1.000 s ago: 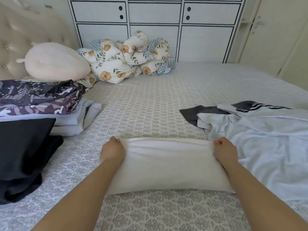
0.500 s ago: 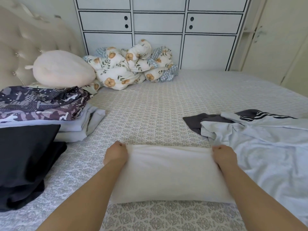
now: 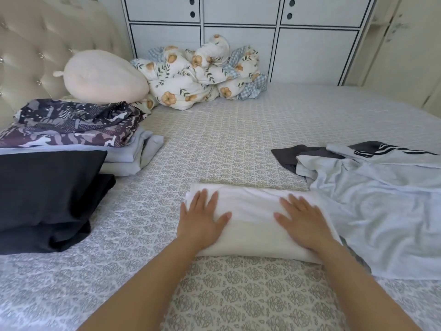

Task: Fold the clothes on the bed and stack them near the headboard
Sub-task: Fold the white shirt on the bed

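One item in hand: white garment (image 3: 253, 218), folded into a flat oblong, lying on the bed (image 3: 226, 144) right in front of me, near edge toward me.
Fold status: looks finished or nearly so by my read; I'm flattening it, not yet stacked.
Left hand (image 3: 202, 218): flat on the left end of the white garment, fingers straight and spread, palm down, pressing; grasping nothing.
Right hand (image 3: 303, 223): flat on the right end, fingers straight and pointing up-left, palm down, pressing; also grasping nothing.
Arms: both forearms reach forward from the bottom of the view, roughly mirrored, wrists low.
Left to fold: pale blue garment (image 3: 381, 211), rumpled and spread, touching the right end of the white one; dark grey garment (image 3: 291, 156) poking out under its far edge; striped piece (image 3: 381, 151) at the far right, can't tell whether it is separate clothing or part of the blue.
Done: black folded pile (image 3: 47, 187) at my left; behind it a patterned purple garment (image 3: 71, 125) on top of folded pale blue clothes (image 3: 138, 154), close to the tufted headboard (image 3: 35, 51).
Progress guess: past halfway; white one needs carrying left to the stacks, then at least two more pieces.
Other: cream pillow (image 3: 102, 77) by the headboard; floral quilt (image 3: 202, 72) bunched against the white cabinet (image 3: 238, 32).
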